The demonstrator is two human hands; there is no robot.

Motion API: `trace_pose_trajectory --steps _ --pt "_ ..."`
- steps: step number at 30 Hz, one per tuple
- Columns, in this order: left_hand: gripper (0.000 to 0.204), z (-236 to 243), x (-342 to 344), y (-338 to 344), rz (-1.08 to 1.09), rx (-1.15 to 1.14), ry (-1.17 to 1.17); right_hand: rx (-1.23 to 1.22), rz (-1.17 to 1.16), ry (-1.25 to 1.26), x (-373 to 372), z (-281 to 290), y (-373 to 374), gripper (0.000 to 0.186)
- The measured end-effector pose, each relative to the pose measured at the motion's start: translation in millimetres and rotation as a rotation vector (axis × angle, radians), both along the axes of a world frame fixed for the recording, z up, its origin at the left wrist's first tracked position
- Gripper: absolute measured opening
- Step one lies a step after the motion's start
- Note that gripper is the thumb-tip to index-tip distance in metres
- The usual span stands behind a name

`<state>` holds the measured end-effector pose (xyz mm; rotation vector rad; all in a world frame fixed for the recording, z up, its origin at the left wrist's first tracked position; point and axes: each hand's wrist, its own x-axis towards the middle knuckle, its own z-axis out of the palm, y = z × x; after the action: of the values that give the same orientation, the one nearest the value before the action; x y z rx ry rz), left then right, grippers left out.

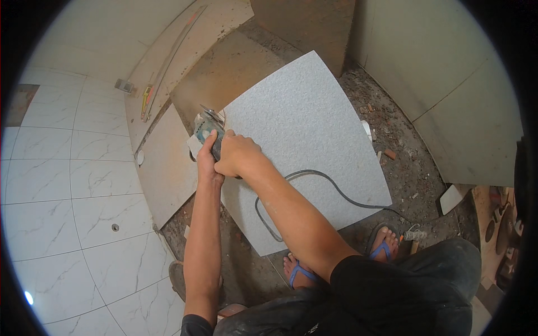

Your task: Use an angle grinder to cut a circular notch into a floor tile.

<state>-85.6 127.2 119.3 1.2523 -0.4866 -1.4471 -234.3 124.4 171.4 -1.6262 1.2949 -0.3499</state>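
Both of my hands are closed on a dusty teal-and-grey angle grinder (pixel 203 126) at the left edge of a large speckled pale tile (pixel 311 106). My left hand (pixel 208 159) grips its body from the left, with the thumb along the top. My right hand (pixel 238 154) wraps round it from the right, just above the left wrist. A metal disc and guard show at the grinder's upper end; its underside is hidden. A black cord (pixel 330 185) loops over the pale tile.
Dusty boards (pixel 218 61) and a beige slab (pixel 157 173) lie beyond and left. A yellow tool (pixel 147 101) rests by a long straight strip. Marble-look tiles (pixel 101 224) line the left. Rubble (pixel 392 151) borders a pale panel (pixel 426 73). My sandalled feet (pixel 384 246) are near the pale tile's lower edge.
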Motion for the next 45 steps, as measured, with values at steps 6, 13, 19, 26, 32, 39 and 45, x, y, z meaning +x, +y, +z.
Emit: trace_pose_trajectory --steps 6,13,19,26,32,39,45 --pt "0.022 0 -2 3 0.009 -0.012 -0.002 -0.014 -0.008 0.013 0 -1 1 0.064" --pt "0.025 -1 -3 5 0.012 0.003 -0.021 0.002 0.01 0.015 -2 0 2 0.064" --pt "0.025 -2 0 6 0.003 -0.003 -0.017 -0.014 0.004 0.015 0 1 4 0.066" --pt "0.024 1 -10 10 0.011 -0.01 0.021 -0.017 -0.003 0.036 -3 3 10 0.067" --pt "0.026 5 10 13 0.064 -0.085 -0.051 -0.124 -0.015 -0.036 13 -3 18 0.066" --pt "0.03 0 26 10 0.056 -0.052 -0.15 -0.139 -0.042 -0.049 28 -9 20 0.061" --pt "0.028 -4 22 7 0.02 -0.048 -0.103 -0.089 -0.022 -0.032 23 -10 14 0.061"
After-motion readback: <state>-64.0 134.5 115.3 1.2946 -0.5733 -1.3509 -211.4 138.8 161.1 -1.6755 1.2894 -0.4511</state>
